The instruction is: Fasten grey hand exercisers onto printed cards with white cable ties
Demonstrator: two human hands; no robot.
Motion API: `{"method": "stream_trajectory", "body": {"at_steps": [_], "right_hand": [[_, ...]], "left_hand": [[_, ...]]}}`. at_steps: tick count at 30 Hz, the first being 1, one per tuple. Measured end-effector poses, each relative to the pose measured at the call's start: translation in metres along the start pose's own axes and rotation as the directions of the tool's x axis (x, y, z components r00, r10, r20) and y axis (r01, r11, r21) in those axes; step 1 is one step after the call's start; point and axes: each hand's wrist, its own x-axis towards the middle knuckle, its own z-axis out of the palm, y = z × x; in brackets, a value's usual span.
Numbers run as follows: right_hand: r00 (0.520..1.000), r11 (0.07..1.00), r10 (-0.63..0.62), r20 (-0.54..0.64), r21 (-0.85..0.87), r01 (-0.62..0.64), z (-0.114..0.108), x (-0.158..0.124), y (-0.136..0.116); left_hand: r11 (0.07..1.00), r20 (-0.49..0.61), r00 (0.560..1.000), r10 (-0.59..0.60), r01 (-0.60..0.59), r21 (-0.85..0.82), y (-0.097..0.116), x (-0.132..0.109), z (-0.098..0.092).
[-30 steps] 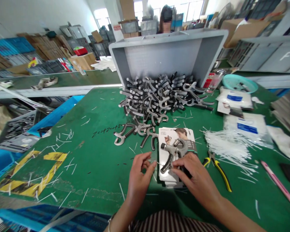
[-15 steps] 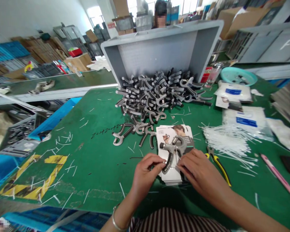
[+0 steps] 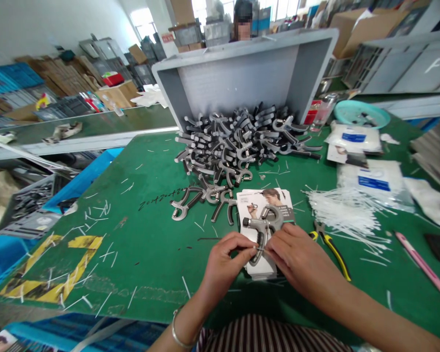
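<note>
Head view, 2 hands (image 3: pixel 225 261) at curved exerciser (image 3: pixel 275 222), stacked cards (image 3: pixel 247 199)

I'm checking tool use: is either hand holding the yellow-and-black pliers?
No, the pliers lie on the green tabletop, to the right of the right hand.

Pale wall (image 3: pixel 77 24) stands at left rear, daylight enters through bright windows (image 3: pixel 143 23) at the back, a whitish pillar (image 3: pixel 162 19) rises between them, and brown cardboard (image 3: pixel 46 78) and blue crates (image 3: pixel 9 78) lie stacked beyond a long green bench (image 3: pixel 132 119) behind the green worktable (image 3: pixel 143 264).
</note>
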Motion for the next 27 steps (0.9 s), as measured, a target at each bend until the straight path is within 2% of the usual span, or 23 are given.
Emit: {"method": "stream_trajectory", "body": {"at_steps": [8, 22, 27], "right_hand": [[0.998, 0.999, -0.038, -0.052, 0.016, 0.039, -0.0037, 0.0074, -0.007], [1.0, 1.0, -0.014, 0.013, -0.005, 0.014, -0.001, 0.0046, -0.0048], [1.0, 0.999, -0.026, 0.001, 0.039, 0.026, -0.0018, 0.0074, -0.0072]], "left_hand": [[0.999, 0.018, 0.999, 0.045, -0.045, 0.026, 0.0028, 0.0016, -0.0013], [1.0, -0.002, 1.0, 0.017, -0.017, 0.009, 0.0027, 0.0014, -0.0017], [0.99, 0.041, 0.993, 0.107, -0.11, 0.089, 0.0005, 0.0003, -0.001]]}}
